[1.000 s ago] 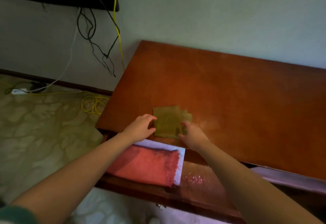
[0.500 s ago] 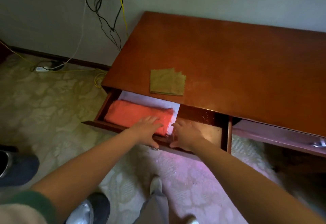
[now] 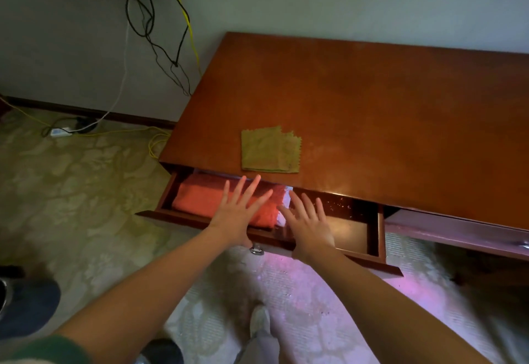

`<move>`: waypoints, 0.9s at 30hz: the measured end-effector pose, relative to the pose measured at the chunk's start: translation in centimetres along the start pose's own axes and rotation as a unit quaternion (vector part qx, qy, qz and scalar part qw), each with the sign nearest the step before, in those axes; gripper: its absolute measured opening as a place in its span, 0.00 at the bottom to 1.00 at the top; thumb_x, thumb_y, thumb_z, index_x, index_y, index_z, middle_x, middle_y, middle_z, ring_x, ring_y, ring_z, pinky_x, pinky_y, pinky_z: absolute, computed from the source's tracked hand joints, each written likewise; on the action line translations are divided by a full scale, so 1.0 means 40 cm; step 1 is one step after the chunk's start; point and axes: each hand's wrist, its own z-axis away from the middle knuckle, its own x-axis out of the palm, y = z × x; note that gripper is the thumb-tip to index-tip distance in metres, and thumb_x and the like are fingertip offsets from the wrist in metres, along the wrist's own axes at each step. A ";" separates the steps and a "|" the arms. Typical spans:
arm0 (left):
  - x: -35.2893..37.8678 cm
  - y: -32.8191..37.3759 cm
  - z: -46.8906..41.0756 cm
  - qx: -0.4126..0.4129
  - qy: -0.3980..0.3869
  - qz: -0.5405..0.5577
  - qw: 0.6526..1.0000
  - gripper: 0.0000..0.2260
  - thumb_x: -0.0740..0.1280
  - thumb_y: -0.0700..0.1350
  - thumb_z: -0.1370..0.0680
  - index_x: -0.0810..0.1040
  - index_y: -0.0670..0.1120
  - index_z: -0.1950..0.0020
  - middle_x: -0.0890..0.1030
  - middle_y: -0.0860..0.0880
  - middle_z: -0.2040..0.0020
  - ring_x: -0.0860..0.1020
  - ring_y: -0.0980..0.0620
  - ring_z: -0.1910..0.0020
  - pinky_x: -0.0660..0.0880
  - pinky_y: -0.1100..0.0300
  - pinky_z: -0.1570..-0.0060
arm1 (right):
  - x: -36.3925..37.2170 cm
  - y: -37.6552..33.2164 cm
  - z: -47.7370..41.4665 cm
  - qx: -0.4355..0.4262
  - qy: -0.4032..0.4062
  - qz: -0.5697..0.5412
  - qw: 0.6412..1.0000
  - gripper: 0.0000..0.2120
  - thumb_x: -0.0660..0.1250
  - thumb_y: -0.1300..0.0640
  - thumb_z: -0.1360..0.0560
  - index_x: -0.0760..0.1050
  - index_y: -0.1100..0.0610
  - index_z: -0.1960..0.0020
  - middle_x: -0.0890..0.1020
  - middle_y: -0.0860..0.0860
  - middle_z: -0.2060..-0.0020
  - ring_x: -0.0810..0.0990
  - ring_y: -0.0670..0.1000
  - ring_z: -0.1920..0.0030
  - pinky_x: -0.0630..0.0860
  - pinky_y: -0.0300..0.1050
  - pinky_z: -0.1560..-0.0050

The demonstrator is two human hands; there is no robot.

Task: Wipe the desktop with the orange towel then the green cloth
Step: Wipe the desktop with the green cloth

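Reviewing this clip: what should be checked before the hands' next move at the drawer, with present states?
1. The drawer is open: ok.
2. The orange towel lies inside it: ok.
3. The left hand is free, fingers straight, above the towel: ok.
4. The right hand is free, fingers straight, over the drawer's front: ok.
5. The green cloth lies folded on the desktop, apart from both hands: ok.
6. Either palm touching the towel: cannot tell.

The room was dim, with a greenish-yellow cast. A soft glare sat on the front edge of the table (image 3: 372,111), and a pink-violet patch of light fell on the floor (image 3: 286,275). Wide-angle bending curved the edges, and the lower right corner was blurred.
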 end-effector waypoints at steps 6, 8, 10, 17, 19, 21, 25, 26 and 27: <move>-0.042 -0.050 -0.129 0.007 0.017 -0.010 1.000 0.57 0.71 0.67 0.36 0.30 0.57 0.26 0.26 0.46 0.27 0.32 0.39 0.26 0.33 0.36 0.32 | -0.056 0.052 -0.093 0.085 0.016 0.019 0.996 0.48 0.69 0.49 0.27 0.34 0.46 0.24 0.33 0.54 0.24 0.35 0.60 0.24 0.33 0.61 0.29; -0.056 -0.063 -0.174 0.012 0.016 -0.007 1.000 0.57 0.71 0.67 0.35 0.28 0.58 0.27 0.24 0.46 0.29 0.31 0.39 0.27 0.32 0.36 0.33 | -0.066 0.064 -0.125 0.112 0.027 0.021 0.993 0.49 0.69 0.48 0.27 0.33 0.46 0.24 0.34 0.54 0.24 0.36 0.60 0.24 0.33 0.61 0.29; -0.065 -0.076 -0.216 0.015 0.023 -0.004 1.000 0.56 0.71 0.67 0.35 0.27 0.58 0.28 0.25 0.46 0.28 0.31 0.39 0.27 0.32 0.36 0.33 | -0.078 0.079 -0.157 0.133 0.031 0.028 0.990 0.51 0.69 0.47 0.27 0.31 0.46 0.24 0.34 0.54 0.24 0.37 0.60 0.24 0.33 0.61 0.29; -0.098 -0.102 -0.294 0.037 0.002 0.036 0.999 0.56 0.72 0.66 0.35 0.30 0.58 0.26 0.28 0.45 0.26 0.31 0.39 0.27 0.33 0.36 0.33 | -0.128 0.116 -0.232 0.180 0.004 -0.071 0.981 0.53 0.75 0.47 0.33 0.38 0.44 0.24 0.39 0.53 0.23 0.40 0.60 0.24 0.38 0.63 0.27; -0.116 -0.108 -0.308 0.044 -0.054 0.131 0.989 0.55 0.72 0.64 0.34 0.32 0.58 0.26 0.27 0.47 0.26 0.30 0.40 0.27 0.32 0.36 0.33 | -0.153 0.120 -0.256 0.104 -0.019 -0.101 0.989 0.55 0.76 0.44 0.35 0.40 0.44 0.23 0.38 0.51 0.23 0.38 0.60 0.24 0.35 0.64 0.29; -0.144 -0.114 -0.330 0.035 -0.048 0.207 0.976 0.46 0.68 0.59 0.27 0.36 0.54 0.24 0.30 0.47 0.25 0.33 0.43 0.26 0.34 0.38 0.31 | -0.185 0.118 -0.285 0.031 0.007 -0.146 0.989 0.45 0.71 0.47 0.29 0.46 0.47 0.23 0.44 0.50 0.23 0.42 0.58 0.23 0.38 0.61 0.27; -0.156 -0.102 -0.393 -0.082 0.084 0.336 0.935 0.26 0.53 0.43 0.18 0.45 0.44 0.22 0.42 0.45 0.22 0.42 0.48 0.23 0.39 0.53 0.26 | -0.216 0.088 -0.360 0.062 0.086 -0.303 0.947 0.32 0.59 0.67 0.25 0.55 0.56 0.24 0.57 0.51 0.24 0.55 0.54 0.25 0.54 0.54 0.25; -0.148 -0.094 -0.408 -0.102 0.095 0.348 0.927 0.26 0.51 0.43 0.18 0.45 0.43 0.23 0.43 0.45 0.22 0.42 0.48 0.23 0.39 0.54 0.26 | -0.212 0.079 -0.376 0.074 0.101 -0.316 0.941 0.30 0.57 0.66 0.24 0.55 0.55 0.24 0.57 0.51 0.24 0.56 0.53 0.25 0.56 0.55 0.26; -0.134 -0.088 -0.421 -0.113 0.096 0.336 0.930 0.26 0.50 0.44 0.18 0.44 0.42 0.23 0.42 0.44 0.22 0.42 0.48 0.23 0.39 0.53 0.26 | -0.205 0.071 -0.392 0.075 0.112 -0.320 0.938 0.27 0.55 0.64 0.22 0.55 0.55 0.24 0.56 0.50 0.24 0.56 0.53 0.24 0.56 0.55 0.26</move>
